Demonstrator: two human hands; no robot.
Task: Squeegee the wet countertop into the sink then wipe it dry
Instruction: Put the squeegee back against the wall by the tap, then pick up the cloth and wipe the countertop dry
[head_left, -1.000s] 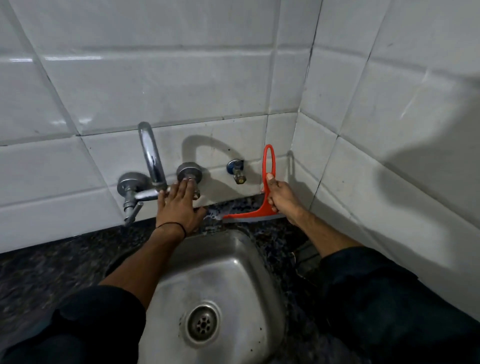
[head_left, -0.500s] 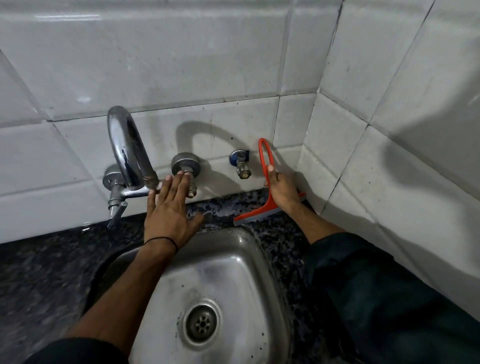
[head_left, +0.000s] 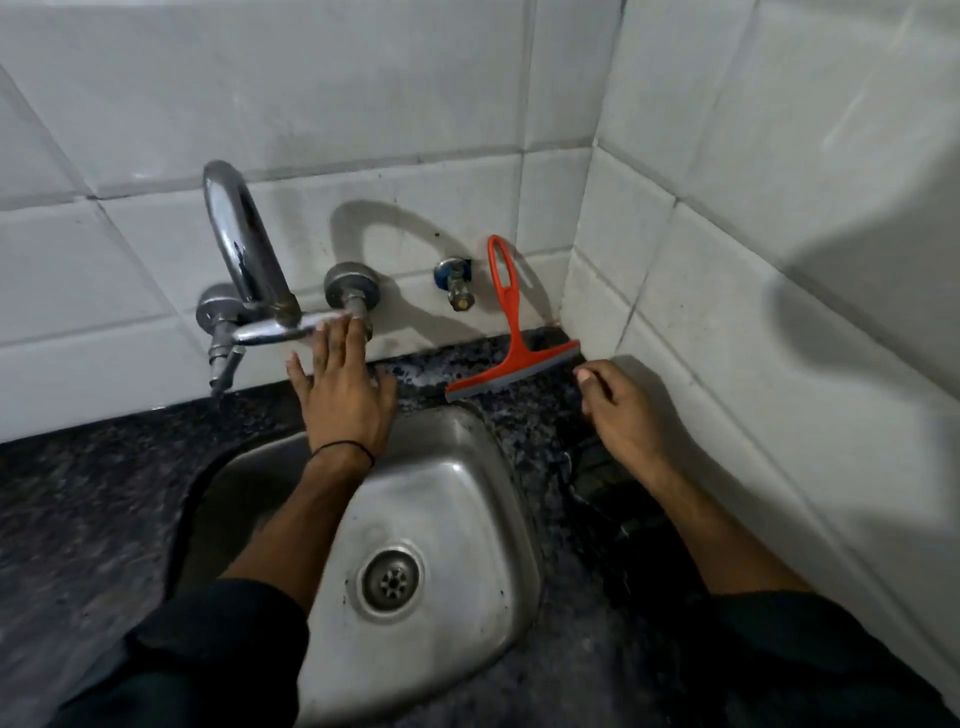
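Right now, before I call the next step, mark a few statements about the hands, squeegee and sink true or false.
1. The right hand grips the squeegee. False: it is off the tool, which leans against the back wall tiles.
2. The left hand has its fingers at the tap. True.
3. The squeegee blade rests on the countertop behind the sink. True.
4. A cloth lies in the sink. False: only its drain shows.

The red squeegee leans against the tiled wall behind the steel sink. The right hand hovers beside it, empty; the left hand rests flat below the tap.
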